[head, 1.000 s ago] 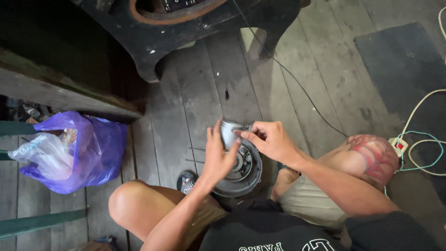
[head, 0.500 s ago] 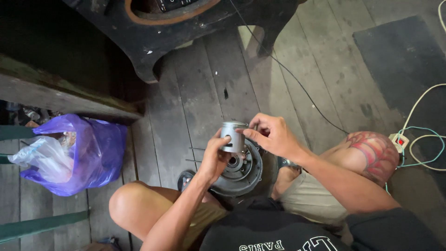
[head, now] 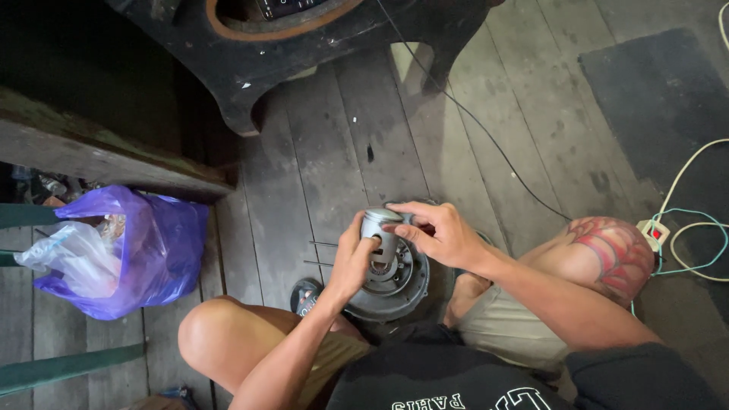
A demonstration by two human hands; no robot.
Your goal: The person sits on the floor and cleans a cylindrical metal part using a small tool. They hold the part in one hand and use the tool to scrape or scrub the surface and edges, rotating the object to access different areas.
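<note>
A: Both hands are in at the centre of the view, over the wooden plank floor (head: 334,167). The left hand (head: 353,262) is curled round the small silver metal cylinder (head: 378,235), thumb on its side, fingers behind.

B: And the right hand (head: 444,231) comes in from three o'clock, thumb and fingers pinching the same cylinder near its rim. It stands roughly upright, right above the round dark grey metal housing (head: 395,285).

A: Whether the cylinder touches that housing, I can't tell; the fingers hide the join.

B: At seven o'clock from the housing, a small round black lid with pale lettering (head: 306,296) lies on the floor, tucked just beside the left knee.

A: Out at nine o'clock, a purple plastic bag (head: 163,250), open, with a clear crumpled plastic bag (head: 72,258) inside it.

B: At twelve o'clock, a big black curved frame with an orange-brown ring (head: 304,38). A thin black cable (head: 486,137) runs from it toward the right knee.

A: Far at three o'clock, a small white socket block with a red switch (head: 651,231), pale and teal cords (head: 695,228) looping off it beside a dark mat (head: 661,106).
</note>
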